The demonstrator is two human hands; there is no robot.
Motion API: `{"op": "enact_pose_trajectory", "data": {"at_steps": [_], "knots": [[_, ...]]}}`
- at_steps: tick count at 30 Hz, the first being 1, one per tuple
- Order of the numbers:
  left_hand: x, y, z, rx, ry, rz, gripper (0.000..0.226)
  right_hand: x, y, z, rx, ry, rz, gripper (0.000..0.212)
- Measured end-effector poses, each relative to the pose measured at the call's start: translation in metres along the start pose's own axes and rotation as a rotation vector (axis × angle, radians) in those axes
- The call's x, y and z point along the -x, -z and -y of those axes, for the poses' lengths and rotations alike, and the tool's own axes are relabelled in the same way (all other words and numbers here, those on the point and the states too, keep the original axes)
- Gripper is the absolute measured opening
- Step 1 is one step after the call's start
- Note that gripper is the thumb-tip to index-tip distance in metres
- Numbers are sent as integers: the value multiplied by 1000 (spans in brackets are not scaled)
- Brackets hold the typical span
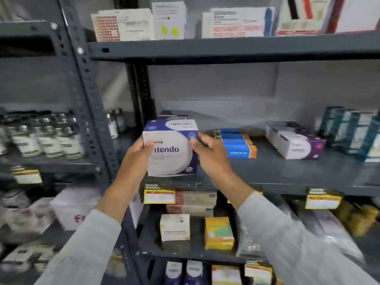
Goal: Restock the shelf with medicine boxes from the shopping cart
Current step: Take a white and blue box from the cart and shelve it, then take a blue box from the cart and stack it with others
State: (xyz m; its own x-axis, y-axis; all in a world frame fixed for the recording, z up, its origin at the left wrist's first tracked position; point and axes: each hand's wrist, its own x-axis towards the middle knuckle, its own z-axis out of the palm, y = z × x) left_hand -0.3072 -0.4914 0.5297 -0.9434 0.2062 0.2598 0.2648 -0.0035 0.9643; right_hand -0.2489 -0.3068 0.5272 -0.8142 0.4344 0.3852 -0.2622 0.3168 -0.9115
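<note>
A white and purple medicine box (171,149) stands upright at the front left of the middle grey shelf (287,171). My left hand (136,159) grips its left side. On the box's right edge my right hand (209,155) holds it with thumb on the front face. Whether the box's bottom touches the shelf board I cannot tell. The shopping cart is out of view.
Blue and orange boxes (239,147), similar purple boxes (296,142) and teal boxes (353,132) lie further right on the same shelf. Bottles (45,136) fill the left rack. More boxes sit on the shelf above (236,23) and below (219,233). Yellow price tags (159,195) hang on the shelf edge.
</note>
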Motion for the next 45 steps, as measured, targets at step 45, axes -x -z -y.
{"op": "enact_pose_trajectory", "data": {"at_steps": [45], "knots": [[325,-485,283,-695,-180,999,53,328,502,-345,331,-894,-213,15]]}}
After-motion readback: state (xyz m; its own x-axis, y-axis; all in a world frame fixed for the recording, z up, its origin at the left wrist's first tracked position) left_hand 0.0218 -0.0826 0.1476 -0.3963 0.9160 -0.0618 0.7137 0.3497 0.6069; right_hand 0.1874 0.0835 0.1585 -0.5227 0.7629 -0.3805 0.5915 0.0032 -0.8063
